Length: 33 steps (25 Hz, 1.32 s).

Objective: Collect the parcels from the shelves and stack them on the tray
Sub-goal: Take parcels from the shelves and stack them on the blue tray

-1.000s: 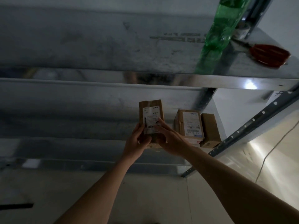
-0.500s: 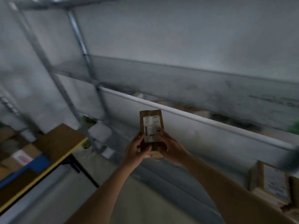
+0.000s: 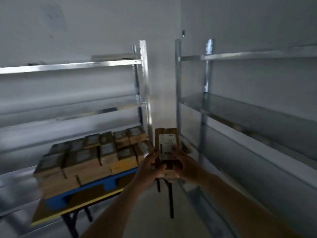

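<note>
both hands, left hand (image 3: 149, 169) and right hand (image 3: 186, 166), hold a brown parcel (image 3: 167, 146) upright, just right of the stacked parcels (image 3: 89, 157) on the blue tray (image 3: 109, 183) atop the counter (image 3: 56, 213).

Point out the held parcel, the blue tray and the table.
held parcel (image 3: 167, 145): head view, on its white label.
blue tray (image 3: 109, 183): head view, on its front foot.
table (image 3: 82, 200): head view, on bare brown top.

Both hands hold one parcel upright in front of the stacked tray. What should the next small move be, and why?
Probably carry the parcel forward and left toward the stack on the blue tray. The left hand and right hand grip it short of the stack, not yet over it. Motion blur hides which spot on top is free, so choosing that comes next.
</note>
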Motion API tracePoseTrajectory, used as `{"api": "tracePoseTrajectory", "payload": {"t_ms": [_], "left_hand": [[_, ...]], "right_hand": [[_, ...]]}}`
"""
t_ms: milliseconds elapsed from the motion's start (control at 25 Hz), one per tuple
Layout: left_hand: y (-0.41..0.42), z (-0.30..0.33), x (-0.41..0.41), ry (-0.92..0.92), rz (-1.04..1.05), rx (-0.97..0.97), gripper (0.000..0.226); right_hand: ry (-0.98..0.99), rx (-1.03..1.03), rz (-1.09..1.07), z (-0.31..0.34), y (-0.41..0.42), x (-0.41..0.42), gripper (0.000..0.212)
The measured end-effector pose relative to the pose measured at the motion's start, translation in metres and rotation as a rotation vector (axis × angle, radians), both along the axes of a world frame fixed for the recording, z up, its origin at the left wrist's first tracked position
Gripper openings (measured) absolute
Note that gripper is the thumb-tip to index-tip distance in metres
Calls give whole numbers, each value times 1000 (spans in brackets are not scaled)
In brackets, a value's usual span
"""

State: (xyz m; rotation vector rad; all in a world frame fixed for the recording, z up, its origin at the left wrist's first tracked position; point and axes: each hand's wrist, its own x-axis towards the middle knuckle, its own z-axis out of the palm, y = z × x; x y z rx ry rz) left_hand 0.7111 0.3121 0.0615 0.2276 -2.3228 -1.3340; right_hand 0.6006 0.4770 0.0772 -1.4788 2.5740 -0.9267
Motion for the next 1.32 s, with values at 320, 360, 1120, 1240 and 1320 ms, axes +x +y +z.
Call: {"api": "tracePoseTrajectory", "payload": {"t_ms": [320, 360, 1120, 1240, 1320], "left_hand": [[-120, 4, 88, -1, 213, 21, 58], [-130, 2, 91, -7, 218, 36, 58], [-318, -101, -93, -307, 320, 190, 53], [-340, -123, -117, -347, 339, 227, 53], [-351, -138, -126, -369, 352, 238, 52]], "right_hand": [[-4, 62, 261, 15, -145, 47, 64], [8, 76, 278, 12, -159, 46, 64], [-227, 282, 407, -111, -367, -154, 52], [-272, 314, 420, -137, -395, -181, 60], [-299, 362, 403, -152, -406, -191, 66]]}}
